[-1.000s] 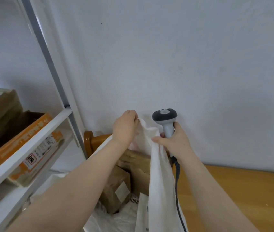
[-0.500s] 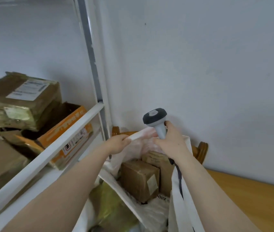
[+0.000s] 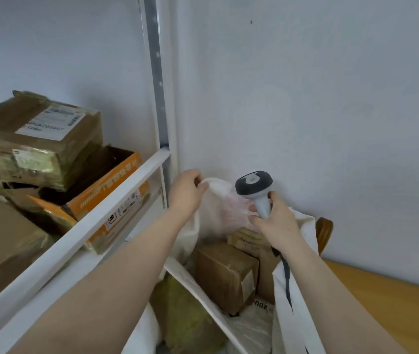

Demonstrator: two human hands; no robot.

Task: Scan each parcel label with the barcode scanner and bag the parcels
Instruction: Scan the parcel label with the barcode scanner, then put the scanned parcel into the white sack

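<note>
Between the two hands, the mouth of a white bag [image 3: 218, 186] is held open against a pale wall [image 3: 305, 98]. The left hand [image 3: 187, 191] pinches the bag's rim between thumb and curled fingers. The right hand [image 3: 276, 222] is wrapped round the pale handle of a barcode scanner [image 3: 254, 181], which stands upright with its dark head above the fist. That hand's fingertips lie against the bag's far rim; whether they also pinch it cannot be told. A black cable [image 3: 287, 279] drops from under the right wrist along the bag's near side.

Below the hands, inside the bag, stands a brown parcel [image 3: 225, 277] with a small white label too blurred to read. A second parcel [image 3: 245, 240] sits behind it, just under the right hand. A green-wrapped parcel [image 3: 185, 318] lies under the left forearm. Beside the brown parcel, clear plastic shows upside-down digits that look like 200.

Left of the left hand, a white shelf rail [image 3: 88, 221] crosses in front of an orange box [image 3: 111, 185] printed with white characters and bearing a barcode label. A taped carton [image 3: 37, 139] rests on top of the box; its label reads PCK202807, then 1686 beneath.

Right of the right hand, a wooden knob [image 3: 325, 231] pokes up beside the bag.
</note>
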